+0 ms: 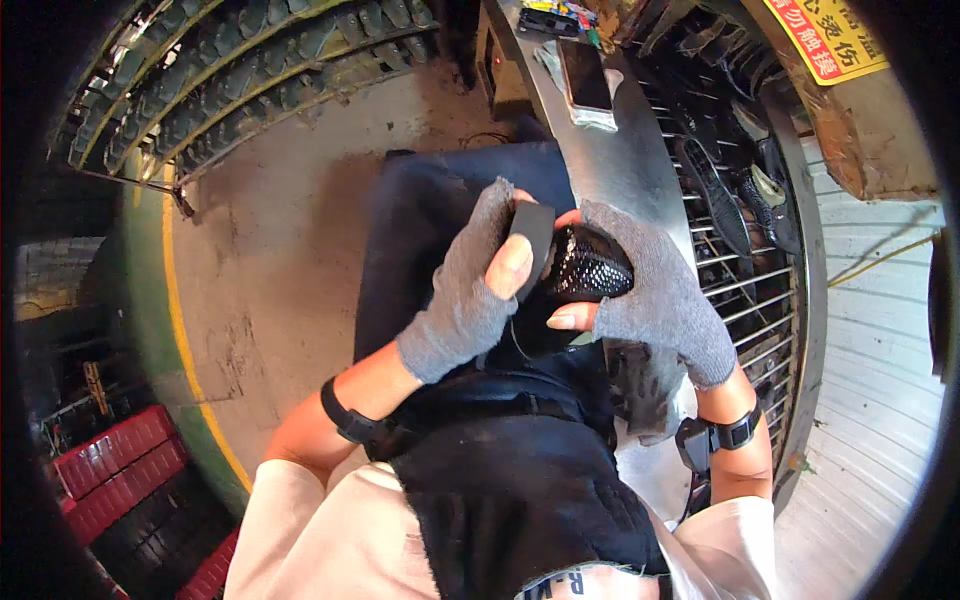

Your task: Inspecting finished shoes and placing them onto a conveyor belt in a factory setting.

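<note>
Head view. The right hand point(655, 290) — in a grey fingerless glove — is closed around a black textured shoe point(590, 265), held over the lap beside the metal bench point(625, 170). The left hand point(470, 285), gloved alike, pinches a dark flat block point(532, 245) between thumb and fingers, pressed to the shoe's left end. The shoe's long axis runs left–right, between both hands; more black shoes point(720, 195) lie on the wire rack point(745, 290).

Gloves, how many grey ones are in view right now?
2. One grey glove is on the left hand, which holds a flat black block; the other is on the right hand, cupping a black textured shoe.
</note>
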### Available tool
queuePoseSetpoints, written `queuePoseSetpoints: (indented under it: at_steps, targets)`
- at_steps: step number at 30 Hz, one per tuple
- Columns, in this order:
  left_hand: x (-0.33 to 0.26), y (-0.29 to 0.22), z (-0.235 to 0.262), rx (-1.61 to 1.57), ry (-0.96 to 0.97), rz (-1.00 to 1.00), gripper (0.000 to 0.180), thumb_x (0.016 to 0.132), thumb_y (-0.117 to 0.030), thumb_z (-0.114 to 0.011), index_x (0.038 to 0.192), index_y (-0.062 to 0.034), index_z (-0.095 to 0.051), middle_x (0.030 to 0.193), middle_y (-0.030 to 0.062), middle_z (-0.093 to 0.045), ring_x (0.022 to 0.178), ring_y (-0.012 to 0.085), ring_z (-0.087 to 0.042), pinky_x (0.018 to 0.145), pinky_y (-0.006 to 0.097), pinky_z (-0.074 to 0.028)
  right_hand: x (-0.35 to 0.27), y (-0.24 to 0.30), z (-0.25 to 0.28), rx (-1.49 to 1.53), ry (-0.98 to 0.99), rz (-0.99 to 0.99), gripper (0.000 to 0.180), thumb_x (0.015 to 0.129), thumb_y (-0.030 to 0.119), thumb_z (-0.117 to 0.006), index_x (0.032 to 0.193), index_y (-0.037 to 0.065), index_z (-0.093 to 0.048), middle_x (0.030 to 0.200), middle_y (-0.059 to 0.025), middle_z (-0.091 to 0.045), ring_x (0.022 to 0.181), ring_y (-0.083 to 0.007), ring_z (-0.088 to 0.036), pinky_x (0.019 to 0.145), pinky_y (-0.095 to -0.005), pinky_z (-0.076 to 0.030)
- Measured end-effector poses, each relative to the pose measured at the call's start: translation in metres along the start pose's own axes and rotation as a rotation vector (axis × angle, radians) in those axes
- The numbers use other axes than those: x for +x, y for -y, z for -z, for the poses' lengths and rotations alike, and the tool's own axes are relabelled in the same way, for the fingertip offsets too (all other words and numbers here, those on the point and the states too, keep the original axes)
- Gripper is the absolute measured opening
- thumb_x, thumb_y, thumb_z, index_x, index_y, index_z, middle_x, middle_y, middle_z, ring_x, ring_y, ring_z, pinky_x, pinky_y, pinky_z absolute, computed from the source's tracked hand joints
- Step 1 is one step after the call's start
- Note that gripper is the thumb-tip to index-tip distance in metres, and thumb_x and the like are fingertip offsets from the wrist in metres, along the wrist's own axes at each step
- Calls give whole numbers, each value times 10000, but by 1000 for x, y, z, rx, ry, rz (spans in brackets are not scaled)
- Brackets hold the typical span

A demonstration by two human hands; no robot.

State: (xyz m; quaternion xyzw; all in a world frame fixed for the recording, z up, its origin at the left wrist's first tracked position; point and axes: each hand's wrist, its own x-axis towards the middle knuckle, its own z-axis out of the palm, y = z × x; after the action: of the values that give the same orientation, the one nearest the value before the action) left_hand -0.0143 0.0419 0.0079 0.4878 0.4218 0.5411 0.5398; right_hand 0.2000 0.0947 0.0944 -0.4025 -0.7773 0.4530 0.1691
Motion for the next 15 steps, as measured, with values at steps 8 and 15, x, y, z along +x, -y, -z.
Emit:
queuePoseSetpoints:
  at_steps: [8, 15]
  targets:
    - [-13, -16, 0, 67, -22, -104, 765, 957, -676, -534, 1309, 3, -504, 1184, 113, -549, 1086, 231, -570, 981, 361, -458, -4, 29, -16, -127, -128, 107, 734, 676, 461, -959, 1213, 50, -672, 1026, -176, -748, 946, -376, -761, 839, -421, -590]
    - [-42, -54, 20, 116, 272, -124, 820, 979, -687, -559, 1358, 39, -515, 1306, 218, -543, 1256, 335, -535, 1151, 454, -378, -33, 48, -18, -273, -9, 189, 1001, 676, 674, -892, 1362, 12, -587, 1244, -228, -665, 1080, -428, -713, 918, -472, -583]
